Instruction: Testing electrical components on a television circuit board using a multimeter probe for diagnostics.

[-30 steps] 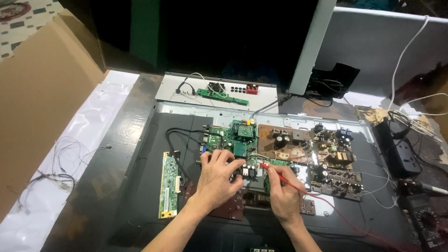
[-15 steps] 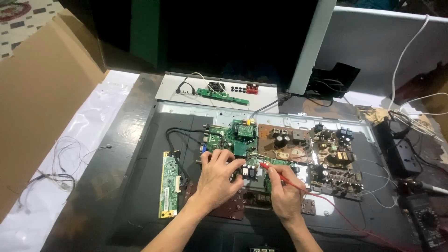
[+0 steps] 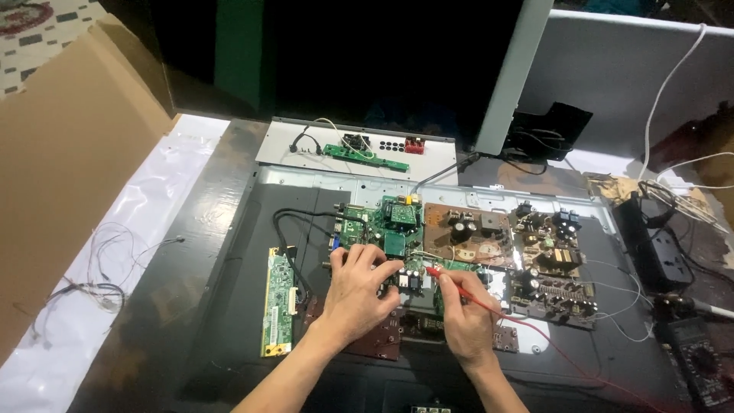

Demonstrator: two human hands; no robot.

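Observation:
A green circuit board lies in the middle of an opened flat-screen back panel. My left hand rests on the board's lower edge, fingertips pinched on a small part or black probe; which one I cannot tell. My right hand holds a red meter probe like a pen, tip touching the board next to the left fingers. A red lead trails from it to the right. A brown power board sits just right of the green one.
A narrow green strip board lies left of my hands. A grey plate with a small green board sits farther back. A black multimeter and cables are at the right, a cardboard sheet and loose wires at the left.
Both hands stay on the green board. The red probe tip has shifted only slightly against it.

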